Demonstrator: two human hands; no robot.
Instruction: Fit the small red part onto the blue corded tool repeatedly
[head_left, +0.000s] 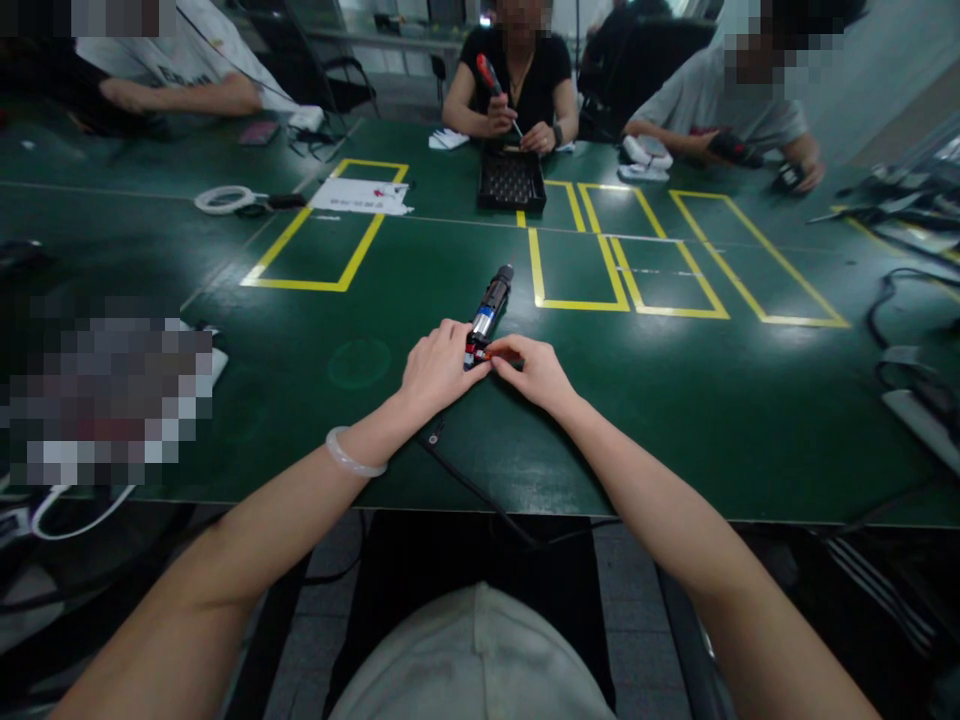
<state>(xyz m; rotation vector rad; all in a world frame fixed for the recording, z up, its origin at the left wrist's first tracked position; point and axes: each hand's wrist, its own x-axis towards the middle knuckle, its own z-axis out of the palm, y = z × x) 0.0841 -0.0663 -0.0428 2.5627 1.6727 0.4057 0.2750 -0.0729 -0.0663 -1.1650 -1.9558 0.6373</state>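
A dark electric screwdriver [491,298] with a blue band lies on the green table [675,400], its tip pointing away from me. My left hand [437,370] grips its near end with curled fingers. My right hand [534,370] pinches a small red-orange part at that same end. A black cable [480,495] runs from the tool's near end back over the table's front edge.
Across the table a person holds a red-handled screwdriver [491,80] over a black tray [511,180]. Other people sit at far left and far right. Yellow taped rectangles [330,230] mark the tabletop. A white tape roll [223,200], papers and cables lie around.
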